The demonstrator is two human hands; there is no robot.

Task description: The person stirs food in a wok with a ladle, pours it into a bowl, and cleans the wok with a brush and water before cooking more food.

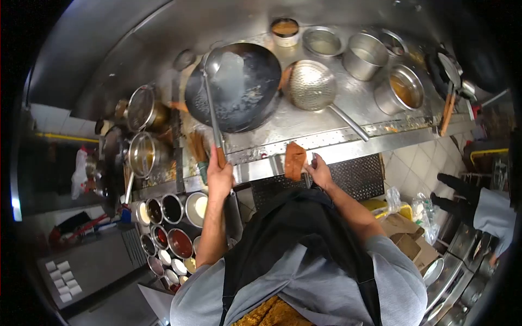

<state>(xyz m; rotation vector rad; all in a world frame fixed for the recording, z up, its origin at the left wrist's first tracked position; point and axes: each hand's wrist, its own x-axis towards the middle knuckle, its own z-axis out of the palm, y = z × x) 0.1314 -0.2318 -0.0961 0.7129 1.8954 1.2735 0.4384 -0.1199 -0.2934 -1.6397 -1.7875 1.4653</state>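
Note:
My left hand (219, 178) is closed around the wooden end of a long-handled ladle (213, 117). The ladle's metal bowl rests at the left side of a large dark wok (255, 103), where pale liquid or steam shows. At the counter's front edge, my right hand (319, 171) pinches the side of an orange-brown cloth (294, 162). Right of the wok lies a perforated metal strainer (311, 86), its handle pointing toward the front edge. A bundle of bristles, like a bamboo brush (197, 146), stands just left of my left hand.
Metal pots (365, 56) and a pot of brown liquid (402, 90) stand at the back right. Strainers over pots (143, 155) are on the left. Several sauce containers (180, 243) sit below them. Another person (492, 212) is at far right. Cardboard (405, 233) lies behind my right side.

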